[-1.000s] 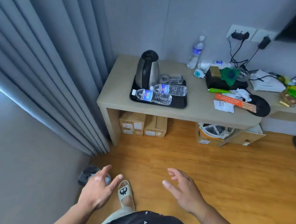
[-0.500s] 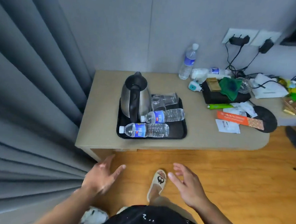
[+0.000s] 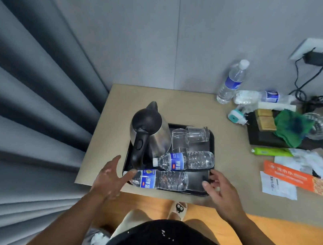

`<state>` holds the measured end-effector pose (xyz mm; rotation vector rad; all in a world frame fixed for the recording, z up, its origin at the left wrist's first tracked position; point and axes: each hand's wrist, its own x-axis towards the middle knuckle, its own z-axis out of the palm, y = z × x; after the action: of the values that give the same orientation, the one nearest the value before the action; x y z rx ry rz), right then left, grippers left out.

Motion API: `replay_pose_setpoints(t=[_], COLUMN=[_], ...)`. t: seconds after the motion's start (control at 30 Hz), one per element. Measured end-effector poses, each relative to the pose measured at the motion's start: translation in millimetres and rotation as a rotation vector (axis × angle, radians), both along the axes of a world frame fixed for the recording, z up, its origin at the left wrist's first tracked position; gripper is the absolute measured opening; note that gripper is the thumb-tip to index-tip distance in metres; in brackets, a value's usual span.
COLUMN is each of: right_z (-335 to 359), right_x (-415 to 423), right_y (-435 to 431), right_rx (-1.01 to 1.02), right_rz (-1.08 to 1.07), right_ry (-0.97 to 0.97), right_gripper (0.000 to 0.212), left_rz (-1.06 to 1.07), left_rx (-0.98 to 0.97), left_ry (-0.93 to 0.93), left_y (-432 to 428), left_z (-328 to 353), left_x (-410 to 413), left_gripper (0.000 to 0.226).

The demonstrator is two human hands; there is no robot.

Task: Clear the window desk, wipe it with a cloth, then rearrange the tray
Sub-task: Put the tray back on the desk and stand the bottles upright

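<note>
Two empty hands, your left hand (image 3: 109, 178) and right hand (image 3: 220, 190), flank the near edge of the tray (image 3: 196, 179).
Your left hand's fingers are spread at the tray's front-left corner, by the cap of the nearer lying bottle (image 3: 161, 179). Your right hand's fingers are loosely apart at the front-right corner; whether they touch the rim cannot be told. On the tray, a second bottle (image 3: 184, 160) lies behind, the kettle (image 3: 149, 129) stands back left, two glasses (image 3: 196, 134) back right. The tray sits on the desk (image 3: 120, 104); a green cloth (image 3: 290, 128) lies to the tray's right.
</note>
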<state>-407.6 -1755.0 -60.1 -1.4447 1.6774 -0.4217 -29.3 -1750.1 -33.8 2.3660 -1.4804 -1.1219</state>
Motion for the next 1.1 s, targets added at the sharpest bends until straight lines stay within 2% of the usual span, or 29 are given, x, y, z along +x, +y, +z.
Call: replay_pose_setpoints(t=[0.07, 0.13, 0.2, 0.27, 0.37, 0.43, 0.53, 0.7, 0.8, 0.97, 1.1], right_z=[-3, -5, -9, -15, -24, -28, -37, -48, -49, -52, -53], right_x=[-3, -4, -3, -1, 3, 9, 16, 26, 34, 44, 42], right_y=[-15, -25, -33, -37, -44, -49, -52, -49, -48, -46, -44], right_rx=[0.0, -0.023, -0.067, -0.067, -0.044, -0.035, -0.047, -0.037, -0.095, -0.143, -0.169], right_rz=[-0.009, -0.009, -0.017, -0.034, -0.042, -0.061, -0.092, -0.184, -0.215, -0.289, -0.313], right_ry=[0.004, 0.02, 0.066, 0.123, 0.173, 0.158, 0.073, 0.027, 0.016, 0.007, 0.011], right_gripper=[0.057, 0.057, 0.072, 0.081, 0.084, 0.085, 0.081, 0.102, 0.104, 0.103, 0.1], left_rz=[-0.066, -0.107, -0.135, -0.175, -0.189, -0.219, -0.223, -0.227, -0.257, -0.243, -0.233], left_rx=[0.025, 0.042, 0.037, 0.013, -0.051, -0.069, -0.074, -0.134, -0.148, -0.169, -0.242], left_ry=[-0.007, 0.019, 0.044, 0.109, 0.288, 0.337, 0.395, 0.354, 0.327, 0.309, 0.317], left_y=[-11, -17, -22, -25, -32, -36, -40, -40, -41, -39, -36], left_z=[-5, -13, -21, -26, -28, -30, -45, -64, -68, -69, -56], left_x=[2, 9, 19, 24, 19, 14, 15, 21, 20, 22, 9], left_gripper=[0.122, 0.132, 0.136, 0.123, 0.092, 0.087, 0.097, 0.108, 0.105, 0.114, 0.105])
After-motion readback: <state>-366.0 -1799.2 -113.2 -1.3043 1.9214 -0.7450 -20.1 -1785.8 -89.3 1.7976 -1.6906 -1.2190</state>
